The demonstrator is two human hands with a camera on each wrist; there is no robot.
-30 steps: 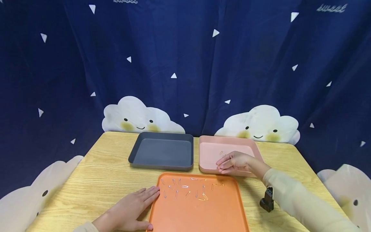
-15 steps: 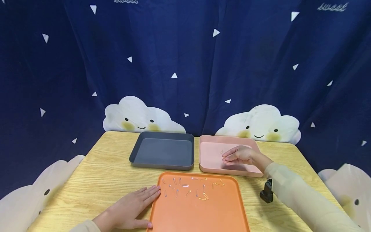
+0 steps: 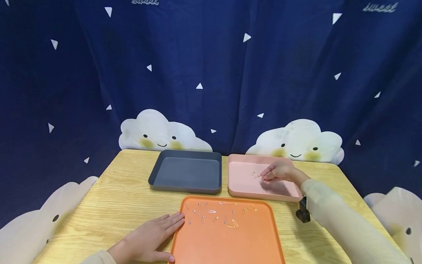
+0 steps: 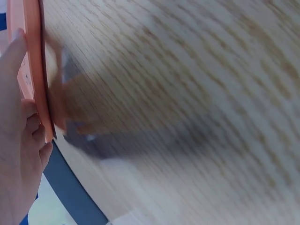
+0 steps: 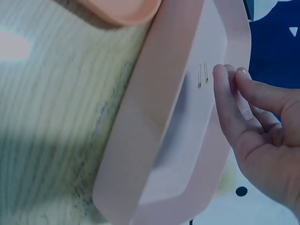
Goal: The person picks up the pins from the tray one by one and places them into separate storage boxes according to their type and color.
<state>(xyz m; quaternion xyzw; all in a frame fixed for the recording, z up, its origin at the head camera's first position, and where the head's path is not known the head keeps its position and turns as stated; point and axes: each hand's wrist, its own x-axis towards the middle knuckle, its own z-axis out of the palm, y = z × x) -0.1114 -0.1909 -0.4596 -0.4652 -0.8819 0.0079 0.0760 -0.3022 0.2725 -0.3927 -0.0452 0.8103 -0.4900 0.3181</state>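
Silver safety pins [image 3: 211, 211] and gold safety pins [image 3: 234, 222] lie scattered over the far half of an orange tray [image 3: 224, 244]. My left hand [image 3: 150, 236] rests at this tray's left edge, fingers straight along the rim; the left wrist view has the same hand [image 4: 18, 122] at the rim. Low inside the pink tray [image 3: 244, 165], my right hand [image 3: 280, 171] pinches a gold safety pin, mostly hidden by the fingertips. Just left of these fingertips, two gold pins [image 5: 202, 75] lie side by side on the pink tray's floor.
A dark grey tray [image 3: 188, 172] stands left of the pink one, with a narrow gap between. All three trays sit on a wooden table [image 3: 112, 190]. Behind hangs a navy curtain [image 3: 197, 55] with clouds. A black device [image 3: 303, 211] hangs at the right wrist.
My right hand has moved from the pink tray's near rim inward, away and to the right, uncovering the two pins there. The left hand stays at the orange tray's edge.
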